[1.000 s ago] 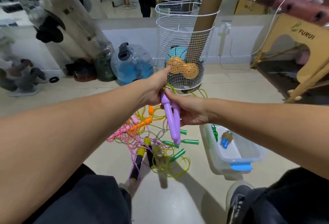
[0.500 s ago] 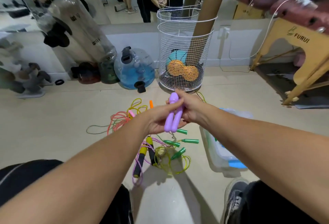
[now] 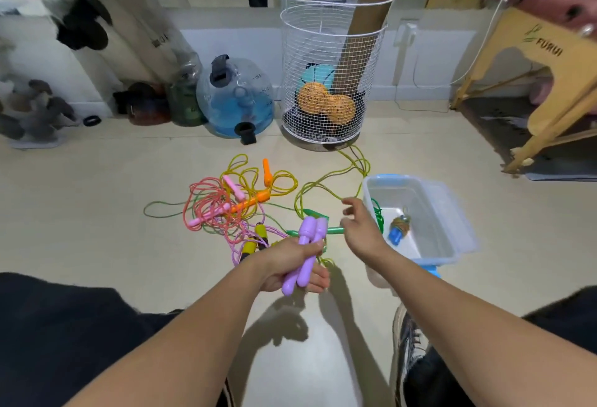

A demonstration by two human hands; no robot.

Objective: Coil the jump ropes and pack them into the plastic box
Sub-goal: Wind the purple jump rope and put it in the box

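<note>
Gripping paired purple handles, left hand

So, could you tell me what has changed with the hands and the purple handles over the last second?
The right hand has let go of the purple handles and moved off toward the plastic box, fingers loosely spread. The left hand now grips both handles alone and has drawn them down, nearer the body. The rope pile on the floor and the box with its coiled ropes lie as before.
</note>
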